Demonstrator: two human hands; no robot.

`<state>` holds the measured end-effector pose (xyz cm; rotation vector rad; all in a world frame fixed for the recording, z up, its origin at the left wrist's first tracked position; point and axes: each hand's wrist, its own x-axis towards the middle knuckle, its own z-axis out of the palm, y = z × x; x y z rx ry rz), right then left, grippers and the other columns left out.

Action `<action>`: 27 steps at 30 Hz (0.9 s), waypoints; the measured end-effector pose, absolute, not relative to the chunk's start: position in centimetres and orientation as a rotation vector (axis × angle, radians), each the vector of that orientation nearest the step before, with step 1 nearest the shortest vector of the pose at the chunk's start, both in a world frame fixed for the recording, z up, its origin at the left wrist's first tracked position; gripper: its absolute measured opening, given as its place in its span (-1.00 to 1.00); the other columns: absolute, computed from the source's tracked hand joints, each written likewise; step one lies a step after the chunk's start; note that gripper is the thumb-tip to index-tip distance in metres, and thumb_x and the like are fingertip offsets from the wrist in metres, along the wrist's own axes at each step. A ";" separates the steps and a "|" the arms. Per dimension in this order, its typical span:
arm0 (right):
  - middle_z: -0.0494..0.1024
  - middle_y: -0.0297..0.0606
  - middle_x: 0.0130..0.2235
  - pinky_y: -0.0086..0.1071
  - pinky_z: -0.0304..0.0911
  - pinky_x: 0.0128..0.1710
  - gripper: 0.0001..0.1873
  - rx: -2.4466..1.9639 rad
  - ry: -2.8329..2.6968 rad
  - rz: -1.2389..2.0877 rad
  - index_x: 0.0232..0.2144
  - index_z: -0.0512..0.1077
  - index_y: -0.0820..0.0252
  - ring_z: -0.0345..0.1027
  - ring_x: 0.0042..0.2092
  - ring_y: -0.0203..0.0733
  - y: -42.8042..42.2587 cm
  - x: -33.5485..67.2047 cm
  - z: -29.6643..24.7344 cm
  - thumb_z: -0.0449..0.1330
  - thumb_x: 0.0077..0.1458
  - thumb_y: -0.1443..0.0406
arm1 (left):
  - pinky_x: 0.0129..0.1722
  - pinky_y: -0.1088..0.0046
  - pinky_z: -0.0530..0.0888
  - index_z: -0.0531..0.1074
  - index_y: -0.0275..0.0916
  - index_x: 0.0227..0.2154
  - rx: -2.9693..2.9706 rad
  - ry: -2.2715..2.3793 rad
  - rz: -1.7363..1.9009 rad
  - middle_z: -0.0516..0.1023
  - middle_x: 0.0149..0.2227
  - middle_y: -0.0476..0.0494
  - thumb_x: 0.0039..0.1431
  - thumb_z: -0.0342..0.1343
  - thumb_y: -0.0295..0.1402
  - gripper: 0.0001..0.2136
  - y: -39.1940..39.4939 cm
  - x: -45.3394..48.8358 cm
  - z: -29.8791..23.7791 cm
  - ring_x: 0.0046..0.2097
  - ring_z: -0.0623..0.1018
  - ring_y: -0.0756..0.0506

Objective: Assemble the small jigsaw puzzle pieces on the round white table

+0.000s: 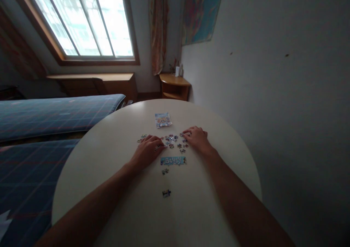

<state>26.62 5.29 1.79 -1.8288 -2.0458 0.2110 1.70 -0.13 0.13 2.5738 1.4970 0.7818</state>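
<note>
Several loose jigsaw puzzle pieces (171, 138) lie in a cluster between my two hands on the round table. My left hand (149, 150) is at the left side of the cluster, with thumb and forefinger closed around a small puzzle piece (158, 147). At the right side, my right hand (197, 137) rests with bent fingers apart, its fingertips beside a few pieces. Nearer to me lies a joined blue strip (173, 161) lettered "BLUEY". Below it are a small puzzle piece (165, 171) and a dark piece (166, 193).
A printed picture sheet (163, 120) lies beyond the pieces on the white round table (115, 130). A blue plaid bed (54, 115) stands at the left. The wall (295, 104) runs along the right. A wooden corner shelf (175, 80) stands behind the table.
</note>
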 end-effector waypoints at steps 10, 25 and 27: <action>0.58 -0.22 -0.01 -0.14 0.08 0.03 -0.78 -1.443 -2.229 0.229 -0.15 0.59 -0.01 0.35 0.04 -0.03 3.1 24.3 3.2 0.23 0.17 0.17 | -0.03 0.21 0.44 0.50 -0.19 -0.27 2.776 1.541 0.681 0.61 -0.20 -0.13 0.32 0.07 -0.39 -0.89 -0.1 1.8 0.6 -0.08 0.53 -0.19; 0.65 -0.27 -0.22 -0.22 -0.09 -0.06 -0.88 -1.287 -2.430 0.224 -0.30 0.58 0.09 0.39 -0.08 -0.11 1.7 21.6 2.7 0.23 0.18 0.24 | -0.10 0.30 0.46 0.48 -0.19 -0.27 2.573 1.594 0.803 0.59 -0.23 -0.15 0.29 0.07 -0.42 -0.91 0.1 1.8 0.1 -0.15 0.55 -0.15; 0.65 -0.27 -0.24 -0.21 -0.08 -0.06 -0.87 -1.278 -2.441 0.182 -0.34 0.57 0.11 0.40 -0.09 -0.09 1.6 21.8 2.8 0.24 0.17 0.22 | -0.12 0.31 0.46 0.48 -0.19 -0.25 2.500 1.609 0.834 0.59 -0.23 -0.14 0.28 0.08 -0.41 -0.91 0.2 1.6 -0.2 -0.15 0.56 -0.16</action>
